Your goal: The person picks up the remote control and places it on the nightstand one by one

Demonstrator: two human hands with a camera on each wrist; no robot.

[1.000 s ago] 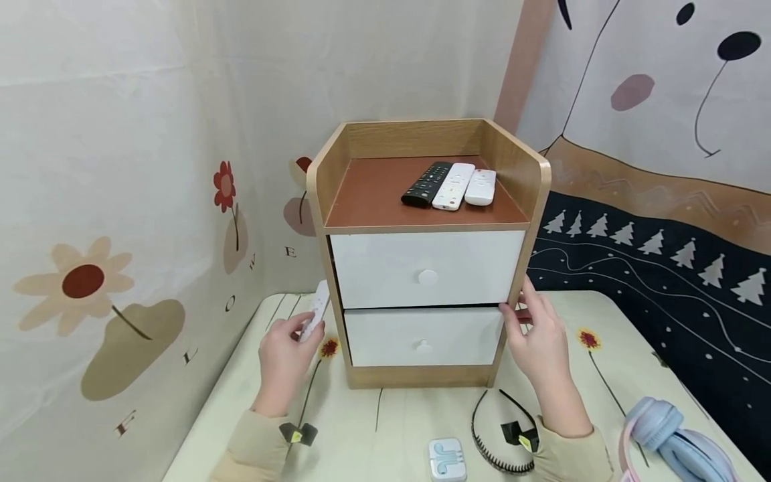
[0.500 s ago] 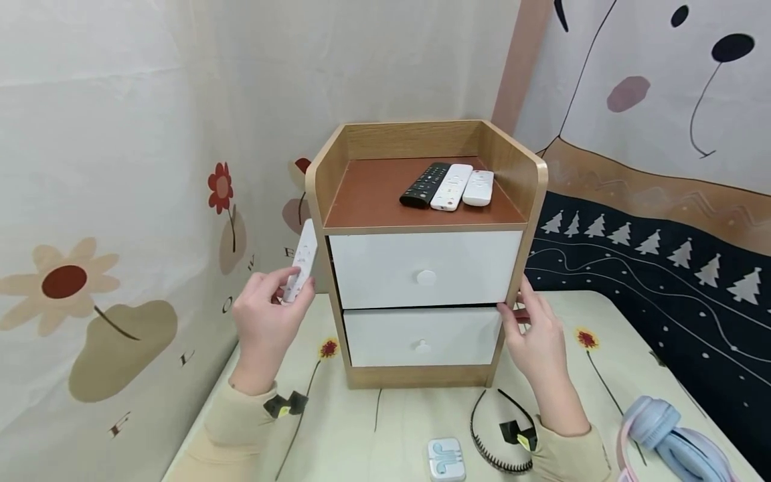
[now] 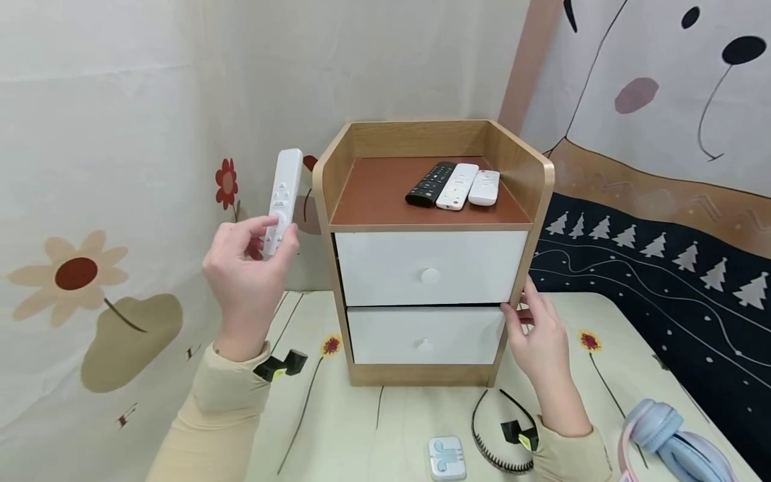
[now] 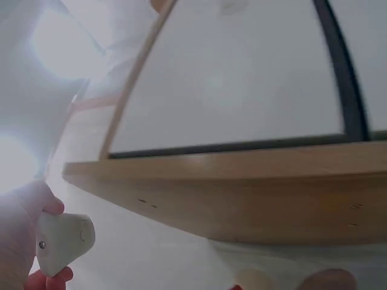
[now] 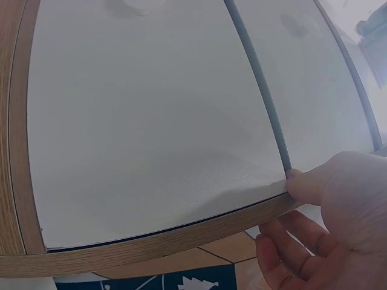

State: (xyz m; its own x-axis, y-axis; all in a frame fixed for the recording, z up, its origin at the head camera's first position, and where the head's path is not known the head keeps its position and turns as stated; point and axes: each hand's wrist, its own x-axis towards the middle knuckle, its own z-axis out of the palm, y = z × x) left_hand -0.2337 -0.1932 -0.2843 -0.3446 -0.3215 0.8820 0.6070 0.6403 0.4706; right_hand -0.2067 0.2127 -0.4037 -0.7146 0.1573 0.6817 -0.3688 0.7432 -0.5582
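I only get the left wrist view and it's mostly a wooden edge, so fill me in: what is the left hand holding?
Observer: A slim white remote, gripped by the left hand and raised beside the cabinet.
Operator: Is the top shelf occupied?
Observer: Yes, three remotes lie side by side, one black and two white.
Operator: And the other hand?
Observer: The right hand grips the cabinet's right front edge, by the gap between the two white drawers.
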